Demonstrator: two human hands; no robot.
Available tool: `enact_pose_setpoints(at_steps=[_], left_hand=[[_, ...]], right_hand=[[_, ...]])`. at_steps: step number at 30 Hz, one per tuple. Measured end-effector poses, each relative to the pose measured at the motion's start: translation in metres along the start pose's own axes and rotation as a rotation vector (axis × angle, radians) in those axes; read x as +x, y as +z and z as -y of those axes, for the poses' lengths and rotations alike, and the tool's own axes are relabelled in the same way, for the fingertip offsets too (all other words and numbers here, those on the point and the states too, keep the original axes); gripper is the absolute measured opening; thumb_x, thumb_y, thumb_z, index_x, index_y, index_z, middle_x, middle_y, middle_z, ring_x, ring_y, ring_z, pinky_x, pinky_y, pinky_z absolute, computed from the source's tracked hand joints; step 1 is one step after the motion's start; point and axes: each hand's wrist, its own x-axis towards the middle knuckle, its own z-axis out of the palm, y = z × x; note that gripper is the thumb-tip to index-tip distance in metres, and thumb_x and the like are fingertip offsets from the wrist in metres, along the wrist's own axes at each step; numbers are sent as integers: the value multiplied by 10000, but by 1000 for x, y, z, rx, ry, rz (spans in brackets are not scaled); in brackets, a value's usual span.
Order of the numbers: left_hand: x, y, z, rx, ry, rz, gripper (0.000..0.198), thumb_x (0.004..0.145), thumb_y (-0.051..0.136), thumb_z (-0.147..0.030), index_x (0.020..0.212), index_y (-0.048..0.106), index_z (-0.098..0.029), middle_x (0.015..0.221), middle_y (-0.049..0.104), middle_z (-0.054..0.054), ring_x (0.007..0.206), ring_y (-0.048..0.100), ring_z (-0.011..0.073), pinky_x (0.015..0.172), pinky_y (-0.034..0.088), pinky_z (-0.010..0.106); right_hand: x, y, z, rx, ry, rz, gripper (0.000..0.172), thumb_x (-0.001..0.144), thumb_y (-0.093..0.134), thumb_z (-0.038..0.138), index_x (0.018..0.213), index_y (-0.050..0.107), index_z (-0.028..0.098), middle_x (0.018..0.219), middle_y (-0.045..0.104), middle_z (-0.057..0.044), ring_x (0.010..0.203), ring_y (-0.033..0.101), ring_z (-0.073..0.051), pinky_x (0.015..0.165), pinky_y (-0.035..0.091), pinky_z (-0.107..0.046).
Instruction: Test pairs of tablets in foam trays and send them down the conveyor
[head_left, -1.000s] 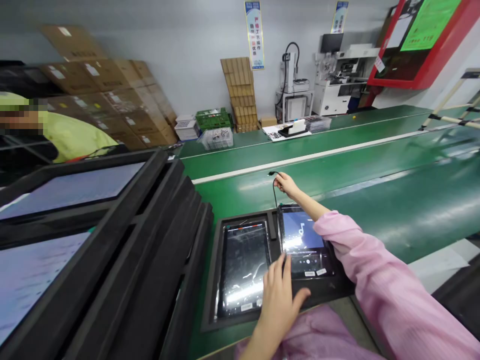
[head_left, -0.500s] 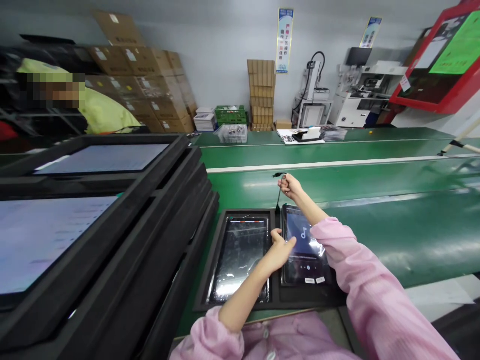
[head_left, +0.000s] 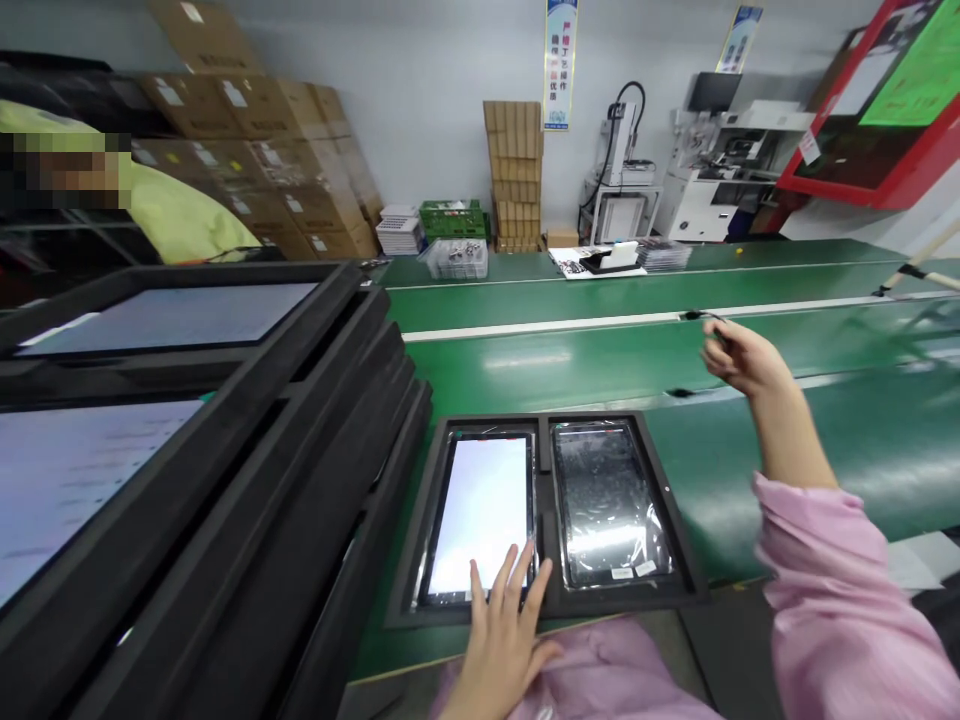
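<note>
Currently | left hand (head_left: 501, 630) splayed over lit tablet (head_left: 486, 500) edge | right hand (head_left: 748, 358) gripping cable (head_left: 691, 316) above green surface (head_left: 600, 365)

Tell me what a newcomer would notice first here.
Probably the bright white tablet in the left half of the black foam tray, with the left hand spread over its lower end. Next, the right hand, holding a black cable above the green surface. The tall dark stack at left stands out too.

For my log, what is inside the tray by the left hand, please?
A lit tablet, partly hidden by the left hand, and a dark tablet; their undersides are covered.
</note>
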Motion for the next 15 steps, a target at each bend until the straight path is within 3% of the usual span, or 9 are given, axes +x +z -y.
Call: enact_pose_setpoints(at_steps=[2, 4, 5, 8, 10, 12, 15], left_hand=[[-8, 19, -3, 95, -43, -65, 932, 816, 698, -554, 1564, 257, -215, 1646, 208, 165, 1537, 103, 356, 1222, 21, 650], [-3, 35, -5, 107, -96, -88, 1018, 760, 722, -613, 1573, 220, -264, 1661, 113, 161, 1531, 97, 378, 1214, 54, 666], [3, 42, -5, 107, -120, -80, 1048, 733, 727, -642, 1573, 216, -279, 1658, 119, 166, 1528, 98, 387, 1205, 69, 681], [35, 59, 3, 91, -210, 15, 1015, 708, 768, -603, 1550, 289, -299, 1615, 276, 193, 1512, 146, 408, 1167, 108, 735], [64, 69, 17, 3, -301, 151, 910, 742, 796, -479, 1522, 355, -320, 1592, 332, 191, 1499, 189, 413, 1152, 124, 748], [99, 79, 38, -115, -382, 279, 819, 783, 781, -372, 1504, 397, -306, 1604, 304, 187, 1504, 186, 393, 1174, 129, 710], [152, 93, 75, -159, -415, 284, 755, 834, 724, -344, 1507, 399, -242, 1621, 257, 196, 1523, 137, 353, 1207, 114, 646]], right_hand=[[-25, -33, -19, -145, 54, -12, 238, 834, 578, 471, 830, 531, 238, 398, 298, 97, 370, 227, -88, 418, 208, -217], [-40, -53, -46, -624, 209, -26, 352, 862, 437, 561, 803, 547, 233, 408, 298, 77, 381, 270, -110, 444, 252, -249], [-43, -57, -62, -736, 260, -31, 357, 854, 443, 556, 780, 560, 227, 422, 331, 62, 389, 309, -120, 458, 279, -262], [-44, -51, -110, -943, 310, -78, 249, 805, 550, 470, 782, 595, 226, 560, 529, -2, 495, 494, -166, 562, 403, -298], [-43, -38, -137, -1041, 298, -124, 226, 805, 564, 414, 915, 636, 230, 701, 620, -46, 640, 597, -223, 653, 455, -332], [-44, -26, -159, -1103, 263, -154, 331, 830, 546, 392, 1095, 637, 215, 870, 659, -104, 833, 638, -276, 751, 477, -371], [-46, -15, -181, -1256, 206, -268, 507, 858, 552, 457, 1305, 571, 217, 1098, 613, -169, 1044, 585, -336, 850, 464, -447]])
